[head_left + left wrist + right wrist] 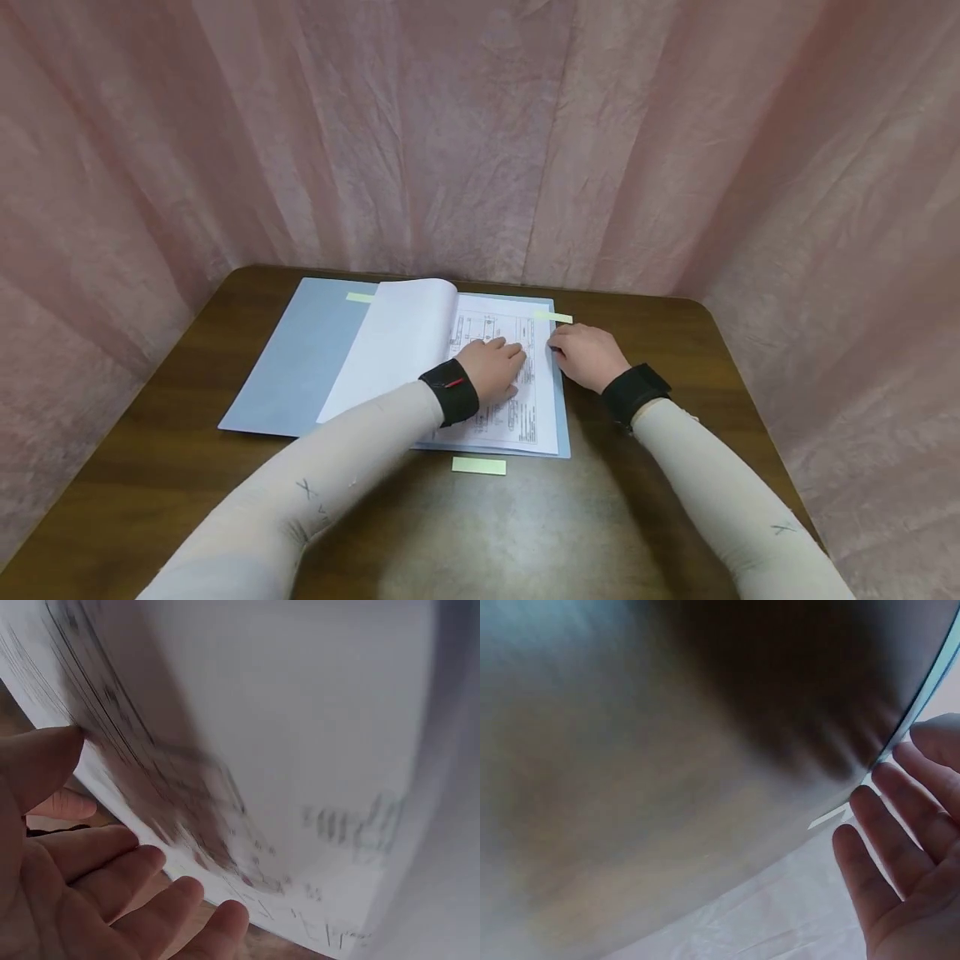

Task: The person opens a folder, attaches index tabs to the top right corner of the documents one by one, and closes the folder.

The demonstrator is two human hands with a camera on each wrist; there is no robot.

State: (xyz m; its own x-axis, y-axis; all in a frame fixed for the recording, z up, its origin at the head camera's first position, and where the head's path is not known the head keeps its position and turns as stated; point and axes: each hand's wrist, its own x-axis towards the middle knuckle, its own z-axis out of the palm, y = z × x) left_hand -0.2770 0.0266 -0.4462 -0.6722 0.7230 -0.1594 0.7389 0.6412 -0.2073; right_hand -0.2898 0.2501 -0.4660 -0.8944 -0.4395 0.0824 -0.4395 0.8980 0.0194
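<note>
A light blue folder (292, 358) lies spread on the table, with a stack of white papers in it. One blank-looking sheet (397, 342) is turned over to the left and bows up at the fold. Across the printed page (536, 400), a technical drawing with lines and tables, rests my left hand (491, 371), fingers extended; its spread fingers (225, 922) also show in the left wrist view. My right hand (588, 354) is at the right edge of the papers, fingertips right at the folder's edge. In the right wrist view its fingers (881, 840) are loosely extended.
Pale yellow-green strips mark three spots: one strip (360, 297) at the upper left, another strip (562, 317) at the page's top right corner, and a third strip (478, 466) on the table (637, 517) below the folder. Pink curtains (480, 142) hang behind the table.
</note>
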